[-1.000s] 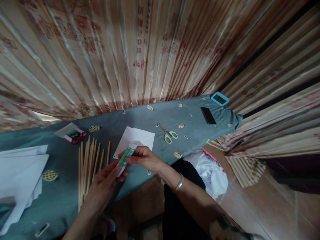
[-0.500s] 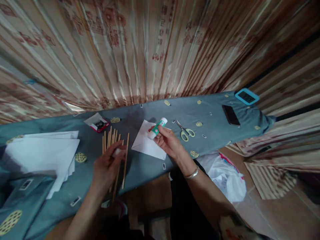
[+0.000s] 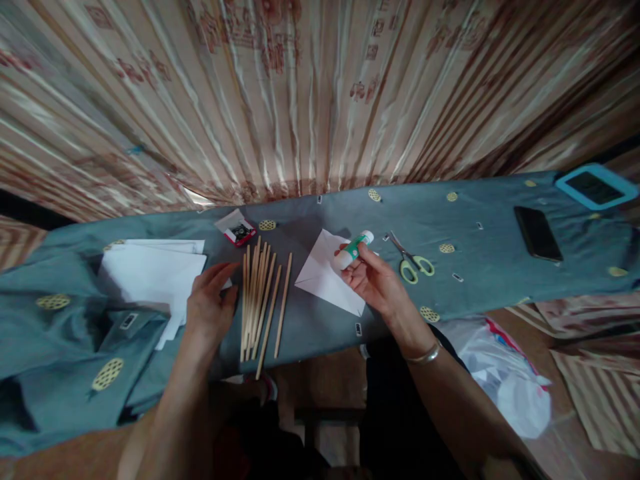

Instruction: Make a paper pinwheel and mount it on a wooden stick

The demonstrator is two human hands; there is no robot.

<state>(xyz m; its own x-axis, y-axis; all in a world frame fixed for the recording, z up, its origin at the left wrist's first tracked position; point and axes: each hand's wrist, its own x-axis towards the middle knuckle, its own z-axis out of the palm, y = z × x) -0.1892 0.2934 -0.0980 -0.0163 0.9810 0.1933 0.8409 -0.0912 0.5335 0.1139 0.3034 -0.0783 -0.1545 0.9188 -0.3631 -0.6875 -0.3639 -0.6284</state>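
My right hand (image 3: pixel 373 283) is closed around a green and white glue stick (image 3: pixel 357 248), held tilted above a folded sheet of white paper (image 3: pixel 325 273). My left hand (image 3: pixel 211 303) is over the left part of the table, just left of a bundle of thin wooden sticks (image 3: pixel 257 287). Its fingers and thumb pinch a small white cap (image 3: pixel 227 285), mostly hidden by them. Scissors with light green handles (image 3: pixel 416 265) lie to the right of the folded paper.
Stacked white paper (image 3: pixel 150 267) lies at the left. Behind the sticks is a small open red box (image 3: pixel 239 230) with dark bits inside. A black phone (image 3: pixel 539 233) and a blue-framed device (image 3: pixel 595 187) lie at the right. A plastic bag (image 3: pixel 505 380) sits on the floor.
The left hand has moved left, off the sticks, and more of them show. The right hand still holds the glue stick over the paper. The view has turned left.
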